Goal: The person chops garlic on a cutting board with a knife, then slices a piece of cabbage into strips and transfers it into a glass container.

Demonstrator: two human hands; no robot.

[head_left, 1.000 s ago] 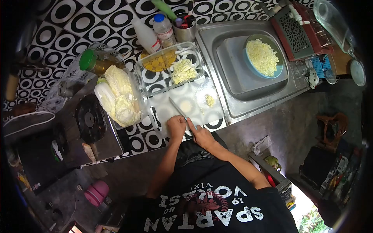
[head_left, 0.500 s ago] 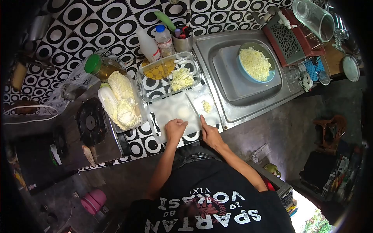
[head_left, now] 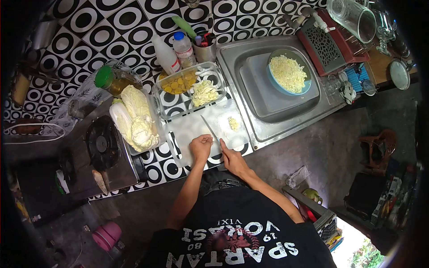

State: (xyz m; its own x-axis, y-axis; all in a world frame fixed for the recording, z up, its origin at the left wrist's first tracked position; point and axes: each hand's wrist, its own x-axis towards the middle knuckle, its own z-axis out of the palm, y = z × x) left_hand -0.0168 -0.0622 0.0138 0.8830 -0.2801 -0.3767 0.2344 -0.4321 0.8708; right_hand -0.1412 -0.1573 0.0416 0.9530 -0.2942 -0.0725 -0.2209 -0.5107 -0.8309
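My right hand (head_left: 233,161) is closed on the handle of a knife (head_left: 209,126), whose blade points up and left over the translucent cutting board (head_left: 190,129). Just left of it, my left hand (head_left: 201,146) has its fingers pinched together at the board; a small pale bit shows at the fingertips, too small to name. A little pile of chopped pale pieces (head_left: 233,123) lies on the board's right part. Behind the board, a divided clear container (head_left: 161,108) holds yellow slices (head_left: 178,83) and pale cut strips (head_left: 204,92).
Whole napa cabbages (head_left: 136,118) fill a tray at the left, beside the stove (head_left: 120,167). A bowl of chopped pale pieces (head_left: 288,75) stands in the sink (head_left: 250,111). Bottles (head_left: 184,50) and a utensil cup (head_left: 206,52) stand behind the container.
The knife and my right hand have moved left, closer to my left hand. The whole view has shifted slightly.
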